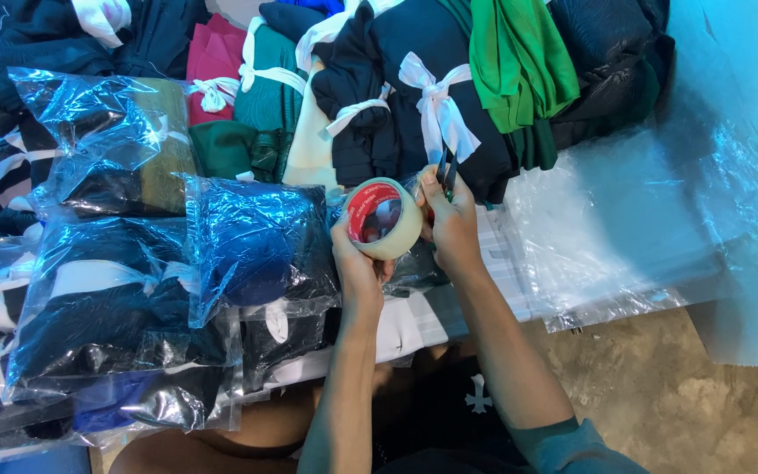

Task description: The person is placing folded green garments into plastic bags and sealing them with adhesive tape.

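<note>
Both forearms reach up from the lap; left hand grips one tape roll, right hand pinches scissors against it. Bagged clothes crowd left, one loose plastic sheet overhangs the table edge right, bare floor below.

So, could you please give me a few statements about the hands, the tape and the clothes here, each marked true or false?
1. The left hand holds a tape roll. True.
2. The right hand rests on the floor. False: it is at the roll, holding dark scissors.
3. The roll's core is red. True.
4. The bagged clothes lie right of the hands. False: they lie left.
5. White ties bind the bundles. True.
</note>
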